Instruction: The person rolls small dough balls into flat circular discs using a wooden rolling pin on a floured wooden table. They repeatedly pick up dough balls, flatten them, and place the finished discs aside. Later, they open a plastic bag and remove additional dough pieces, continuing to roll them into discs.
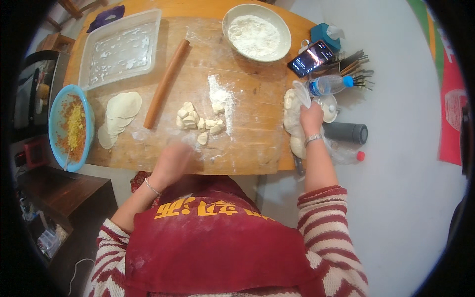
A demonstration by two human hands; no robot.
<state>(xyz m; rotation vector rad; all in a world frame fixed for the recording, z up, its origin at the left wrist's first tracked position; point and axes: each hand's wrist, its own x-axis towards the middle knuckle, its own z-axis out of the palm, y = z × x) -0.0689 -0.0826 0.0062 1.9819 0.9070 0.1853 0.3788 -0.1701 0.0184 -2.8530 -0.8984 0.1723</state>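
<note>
My right hand (311,115) grips the edge of a clear plastic bag (303,92) that lies over pale dough (290,111) at the board's right side. Blurred, my left hand (176,159) is over the front edge of the wooden board (252,148); its fingers cannot be made out. Small cut dough pieces (189,117) lie in a cluster beyond it, beside a streak of dry flour (221,92). A wooden rolling pin (167,83) rests at a slant to their left. Farther left, thin round dough wrappers (124,105) overlap in a stack.
A blue bowl of filling (89,122) stands at the left edge. Behind are a floured plastic tray (120,50) and a bowl of flour (256,33). At the right are a smartphone (311,58), a water bottle (328,85), a dark flask (345,133) and a knife handle (299,166).
</note>
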